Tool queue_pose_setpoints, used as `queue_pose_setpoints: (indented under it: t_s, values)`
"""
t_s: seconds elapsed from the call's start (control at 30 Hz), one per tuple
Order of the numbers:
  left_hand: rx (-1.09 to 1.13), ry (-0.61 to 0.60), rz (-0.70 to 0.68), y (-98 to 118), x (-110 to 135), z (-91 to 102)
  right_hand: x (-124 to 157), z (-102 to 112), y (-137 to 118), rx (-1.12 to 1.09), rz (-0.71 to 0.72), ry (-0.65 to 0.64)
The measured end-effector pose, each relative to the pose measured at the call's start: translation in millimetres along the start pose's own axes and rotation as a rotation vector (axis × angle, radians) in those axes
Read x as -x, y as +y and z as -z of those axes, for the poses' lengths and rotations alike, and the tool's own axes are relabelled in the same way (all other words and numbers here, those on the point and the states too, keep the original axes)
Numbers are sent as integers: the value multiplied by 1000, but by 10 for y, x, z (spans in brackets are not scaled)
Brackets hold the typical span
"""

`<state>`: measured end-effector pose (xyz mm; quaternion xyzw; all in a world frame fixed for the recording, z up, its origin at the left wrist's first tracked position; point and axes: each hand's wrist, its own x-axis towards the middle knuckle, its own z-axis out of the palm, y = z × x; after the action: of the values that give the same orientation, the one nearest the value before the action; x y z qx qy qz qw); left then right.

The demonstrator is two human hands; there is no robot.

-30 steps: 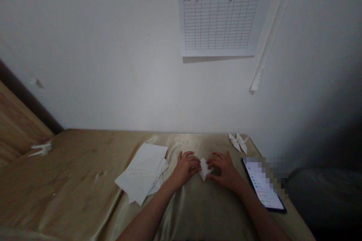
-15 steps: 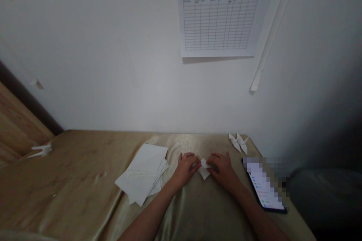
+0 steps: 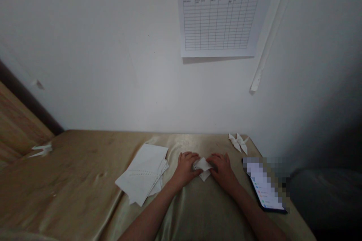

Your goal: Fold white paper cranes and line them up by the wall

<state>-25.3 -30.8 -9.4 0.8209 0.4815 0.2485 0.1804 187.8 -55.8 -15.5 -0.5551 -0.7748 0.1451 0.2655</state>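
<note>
Left hand (image 3: pixel 187 167) is pinching the near-left side of a small piece of white paper (image 3: pixel 203 163), its thumb and fingers closing in on the edge, while the right hand (image 3: pixel 222 166) is gripping the opposite corner in much the same way. Both hands are working on folding: the paper is showing a diamond-shaped upper layer, with another point sticking out beneath it toward the person, so a fold appears to be in the middle of being opened or shaped rather than finished. Judging from this, the next move is probably calling for lining up the edges and pressing the layers flat, with one hand steadying and the other creasing; the small size of the piece is leaving little room for the fingertips.

The paper is lying directly between the two hands, touching both, in front of the person on the cloth-covered surface (image 3: pixel 85 180); whether it is resting fully on the cloth or being lifted slightly, I cannot tell. A stack of paper (image 3: pixel 144 169) is lying to the left of the left hand, apart from it. Beyond the right hand, two folded shapes (image 3: pixel 242 144) are sitting near the far edge, and a phone (image 3: pixel 264 186) is lying just beside the right forearm.
</note>
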Motion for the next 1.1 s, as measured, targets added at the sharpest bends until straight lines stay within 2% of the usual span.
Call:
queue_pose_setpoints:
  t_s: [0.33, 0.63, 0.83, 1.1]
  values:
    - [-6, 48, 37, 36, -14, -38, -18, -75, 20, -14, 23, 41]
    - [-21, 145, 66, 138, -11, -86, -40, -92, -65, 14, 19, 100]
    - [-60, 148, 128, 159, -14, -121, -58, -101, -141, 71, -4, 98]
    - [-83, 136, 154, 170, -11, -130, -90, -161, -119, 116, -11, 92]
